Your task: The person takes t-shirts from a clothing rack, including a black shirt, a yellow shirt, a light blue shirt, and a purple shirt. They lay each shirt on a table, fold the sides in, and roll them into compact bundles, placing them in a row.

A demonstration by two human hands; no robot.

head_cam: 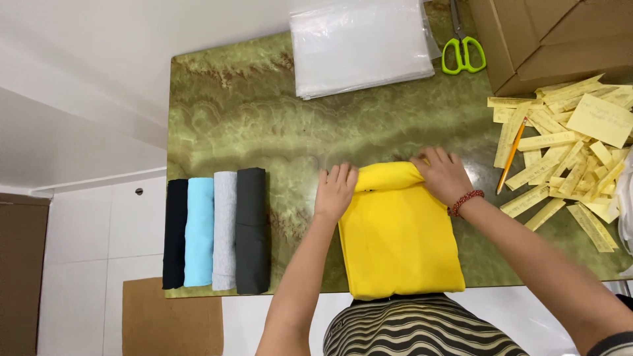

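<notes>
A stack of clear plastic bags (359, 45) lies flat at the far edge of the green marbled table (250, 118), its corners squared and glossy. At the far right corner stand brown cardboard boxes (554, 36), touching the table edge. Just in front of them spreads a loose heap of narrow pale yellow paper label strips (567, 165), overlapping at many angles, with writing too small to read. On top of the heap, near the boxes, rests a larger yellow paper note (600, 118), roughly rectangular and tilted.
</notes>
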